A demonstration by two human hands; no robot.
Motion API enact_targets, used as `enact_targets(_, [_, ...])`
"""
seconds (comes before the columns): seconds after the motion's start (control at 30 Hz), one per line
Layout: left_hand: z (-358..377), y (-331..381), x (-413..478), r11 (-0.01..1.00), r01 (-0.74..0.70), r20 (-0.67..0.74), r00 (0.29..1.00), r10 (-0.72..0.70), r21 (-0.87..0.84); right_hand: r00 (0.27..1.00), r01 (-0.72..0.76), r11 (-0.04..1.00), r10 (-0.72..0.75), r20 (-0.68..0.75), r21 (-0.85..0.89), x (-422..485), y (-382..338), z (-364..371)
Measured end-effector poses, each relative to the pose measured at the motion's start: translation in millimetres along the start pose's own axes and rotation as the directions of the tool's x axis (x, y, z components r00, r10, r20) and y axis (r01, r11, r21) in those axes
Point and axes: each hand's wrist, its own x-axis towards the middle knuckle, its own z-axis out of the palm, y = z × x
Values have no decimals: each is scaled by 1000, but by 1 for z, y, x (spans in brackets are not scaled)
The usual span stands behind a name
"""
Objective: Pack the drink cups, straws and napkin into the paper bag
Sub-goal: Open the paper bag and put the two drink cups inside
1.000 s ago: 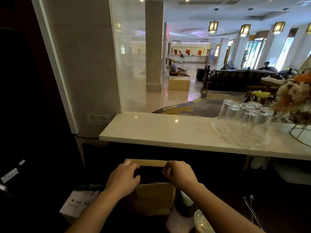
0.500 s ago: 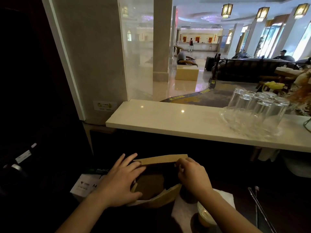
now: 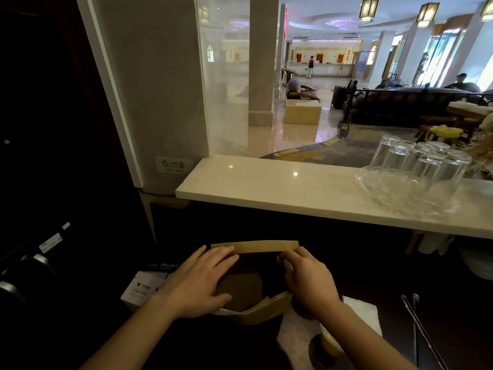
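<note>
We hold the brown paper bag [image 3: 256,276] open on the dark bench [image 3: 373,273]: our left hand [image 3: 198,283] lies flat, its fingers [image 3: 221,256] spread over the bag's left wall, while our right hand [image 3: 309,279] has its fingers [image 3: 289,256] pinched on the right rim. The mouth stands spread and the interior looks empty, so packing seems not yet begun. A lidded drink cup [image 3: 329,343] rests on a white napkin [image 3: 360,312] just right of the bag; thin straws [image 3: 420,329] lie farther right. All items remain to load
</note>
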Motion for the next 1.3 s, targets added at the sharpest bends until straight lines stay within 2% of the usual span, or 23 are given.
enact_targets(0.1, [6, -4, 4, 1000, 16, -16, 1000, -16, -19, 997, 75, 996, -75, 3, -53, -4, -10, -8])
enact_targets(0.17, [8, -4, 6, 1000, 13, -20, 1000, -13, -28, 981, 193, 981, -192, 24, -37, -7, -21, -17])
enact_targets(0.27, [8, -8, 8, 1000, 4, -2, 1000, -4, -21, 906, 362, 932, -354, 231, 6, -14, -31, -24])
enact_targets(0.33, [8, -12, 8, 999, 17, 23, 1000, -17, -29, 873, 377, 923, -326, 363, -78, -21, -28, -23])
enact_targets(0.37, [8, -13, 8, 999, 29, 34, 999, -28, -36, 881, 355, 925, -282, 379, -137, -26, -24, -23])
enact_targets(0.5, [10, -10, 7, 998, 46, 45, 998, -45, -39, 930, 208, 943, -108, 352, -259, -39, -6, -21])
enact_targets(0.6, [12, -5, 8, 998, 36, 33, 999, -34, -45, 934, 170, 952, -73, 349, -256, -45, 1, -17])
enact_targets(0.73, [11, -2, 5, 998, 44, 45, 998, -42, -43, 951, 171, 965, -109, 288, -200, -51, 6, -15])
enact_targets(0.87, [10, -3, 3, 998, 52, 51, 997, -50, -38, 947, 282, 951, -255, 195, -127, -57, 10, -11])
enact_targets(0.97, [9, -4, 4, 998, 48, 46, 998, -46, -38, 950, 306, 950, -301, 84, -56, -63, 13, -8])
enact_targets(1.07, [10, -4, 4, 998, 37, 31, 999, -36, -43, 966, 224, 972, -212, -145, 70, -70, 22, -11])
enact_targets(1.13, [11, -5, 2, 998, 24, 8, 1000, -24, -50, 973, 56, 993, -30, -229, 107, -76, 33, -14])
enact_targets(1.2, [13, -6, 1, 998, 14, -7, 1000, -15, -53, 967, -191, 976, 205, -152, 101, -83, 46, -14])
enact_targets(1.27, [14, -7, 0, 998, 16, -18, 1000, -17, -54, 924, -382, 924, 380, 43, 38, -90, 60, -8])
enact_targets(1.3, [14, -7, -1, 998, 19, -20, 1000, -20, -53, 892, -430, 903, 428, 145, -14, -94, 65, -4])
